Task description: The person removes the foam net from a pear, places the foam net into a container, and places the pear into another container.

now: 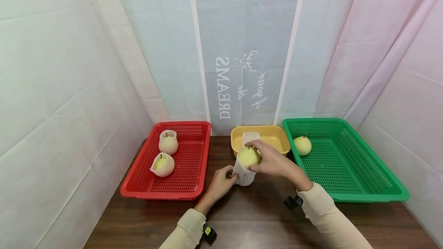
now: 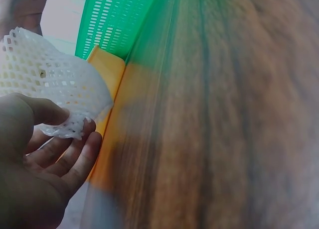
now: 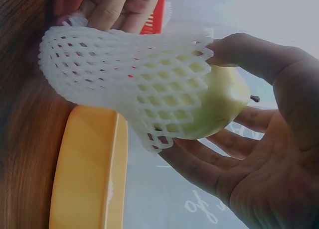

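My right hand [image 1: 273,160] grips a pale green pear [image 1: 249,157] by its upper sides, thumb and fingers curled around it. Its stem [image 3: 254,98] points out toward the palm. A white foam net sleeve [image 3: 94,64] covers the pear's lower part, and the rest of the net hangs loose below the fruit. With thumb and fingers my left hand [image 1: 222,181] pinches the net's edge, as the left wrist view shows with the thumb [image 2: 50,112] on top. Both hands are above the table, in front of the yellow tray.
A red basket [image 1: 199,180] at left holds two net-wrapped pears [image 1: 168,144]. The yellow tray [image 1: 282,147] at the back holds a flat foam net [image 1: 250,136]. At right, a green basket [image 1: 373,187] contains one bare pear [image 1: 302,146]. Brown wooden table [image 1: 256,222] lies underneath.
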The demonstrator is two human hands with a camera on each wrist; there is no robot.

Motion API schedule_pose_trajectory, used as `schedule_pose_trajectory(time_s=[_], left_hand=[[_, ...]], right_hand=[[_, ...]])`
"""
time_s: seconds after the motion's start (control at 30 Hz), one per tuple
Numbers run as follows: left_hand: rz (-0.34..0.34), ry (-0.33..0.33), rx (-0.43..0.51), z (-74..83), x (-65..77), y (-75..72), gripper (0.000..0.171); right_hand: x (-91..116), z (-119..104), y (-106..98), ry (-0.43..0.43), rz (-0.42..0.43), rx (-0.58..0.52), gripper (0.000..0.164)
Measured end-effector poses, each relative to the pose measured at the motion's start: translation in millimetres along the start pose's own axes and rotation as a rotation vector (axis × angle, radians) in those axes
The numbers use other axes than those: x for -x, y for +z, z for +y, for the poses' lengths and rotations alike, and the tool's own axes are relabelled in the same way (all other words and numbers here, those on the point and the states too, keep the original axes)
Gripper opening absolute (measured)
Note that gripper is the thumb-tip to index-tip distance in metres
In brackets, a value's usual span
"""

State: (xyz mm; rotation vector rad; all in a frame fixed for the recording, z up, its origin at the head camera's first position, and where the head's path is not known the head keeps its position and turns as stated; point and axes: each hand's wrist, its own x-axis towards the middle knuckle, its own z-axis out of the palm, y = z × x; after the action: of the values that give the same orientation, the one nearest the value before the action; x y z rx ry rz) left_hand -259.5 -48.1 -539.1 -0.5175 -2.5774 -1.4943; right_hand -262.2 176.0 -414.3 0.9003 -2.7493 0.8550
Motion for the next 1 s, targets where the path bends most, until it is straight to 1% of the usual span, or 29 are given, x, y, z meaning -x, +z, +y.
schedule_pose_trajectory(time_s=[0.3, 0.43, 0.67, 0.8, 1.0], left_hand=[[0.007, -0.003, -0.021, -1.7, -0.3, 1.1, 0.01], [0.012, -0.004, -0.023, -1.7, -0.6, 0.9, 0.01], [0.009, -0.016, -0.006, -0.7, -0.8, 1.6, 0.008], [0.01, -0.018, 0.004, 0.5, -2.1, 2.2, 0.008], [0.019, -0.024, 0.017, 1.7, -1.4, 2.0, 0.008]], right_hand=[[-2, 1, -7, -0.015, 0.018, 0.009, 0.071], [-3, 1, -11, -0.002, 0.021, 0.007, 0.071], [-6, 0, -19, -0.004, 0.062, 0.006, 0.073], [-8, 1, -25, 0.004, 0.069, -0.003, 0.073], [-9, 4, -28, 0.014, 0.095, -0.011, 0.073]])
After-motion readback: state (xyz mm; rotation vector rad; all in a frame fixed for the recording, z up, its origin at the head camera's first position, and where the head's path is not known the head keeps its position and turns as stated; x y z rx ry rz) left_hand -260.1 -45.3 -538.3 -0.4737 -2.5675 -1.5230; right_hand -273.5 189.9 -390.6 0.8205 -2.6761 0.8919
